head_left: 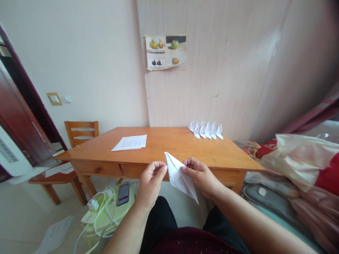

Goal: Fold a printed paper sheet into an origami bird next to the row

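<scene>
A sheet of white paper (182,180), folded into a long pointed diamond with a crease down its middle, is held in the air above my lap, before the table's front edge. Thumb on top and fingers behind, my right hand (200,174) grips its upper right side. My left hand (153,181) is closed, thumb against curled fingers, pinching at the paper's left edge near the upper tip. Printed marks show on the paper's lower left part. Several folded white paper pieces (206,130) stand in a row at the table's back right.
The wooden table (164,144) bears a stack of printed sheets (130,142) at its left. Below left, a green stool (106,215) carries cables and a phone (123,194). A chair (82,132) stands left; bags (302,158) are piled right. One sheet (57,233) lies on the floor.
</scene>
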